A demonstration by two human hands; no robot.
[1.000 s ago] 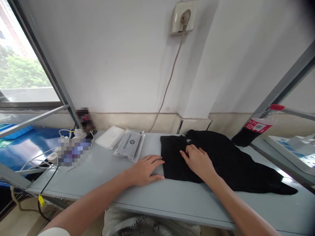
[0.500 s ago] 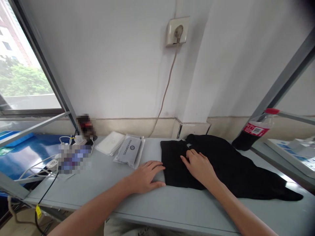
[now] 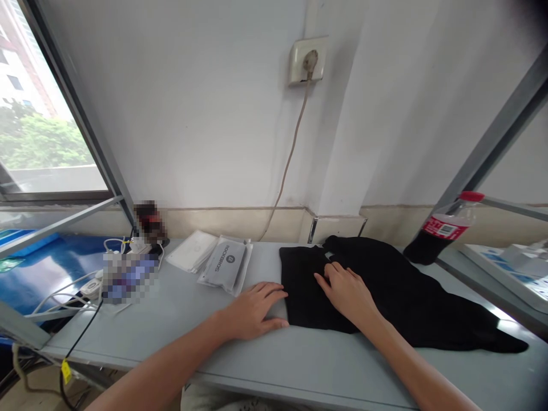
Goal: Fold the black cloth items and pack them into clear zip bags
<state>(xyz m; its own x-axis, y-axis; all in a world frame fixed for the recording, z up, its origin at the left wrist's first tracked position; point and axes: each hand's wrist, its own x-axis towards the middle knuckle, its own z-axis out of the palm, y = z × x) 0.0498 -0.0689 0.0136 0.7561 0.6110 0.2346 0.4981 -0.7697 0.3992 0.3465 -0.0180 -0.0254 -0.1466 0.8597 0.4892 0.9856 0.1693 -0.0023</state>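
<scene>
A black cloth piece (image 3: 411,291), perhaps a garment, lies flat on the grey table (image 3: 171,337). Its left part forms a squarish panel, and its right end narrows to a point. My left hand (image 3: 257,311) is palm down at the left edge of the cloth, fingers and thumb apart, fingertips touching that edge. Over the middle of the cloth rests my right hand (image 3: 349,294), its thumb spread from slightly bent fingers. A plastic pouch (image 3: 226,264) printed ROCKBROS is just beyond my left hand, beside a stack of clear plastic bags (image 3: 193,251).
A red-capped cola bottle (image 3: 445,228) stands at the back right, by a metal post. White cables (image 3: 92,285) and blurred items lie at the left. Behind the table, a cord (image 3: 291,151) hangs from a wall socket (image 3: 307,61).
Both hands and the cloth stay in almost the same place. The whole view has shifted very slightly downward.
</scene>
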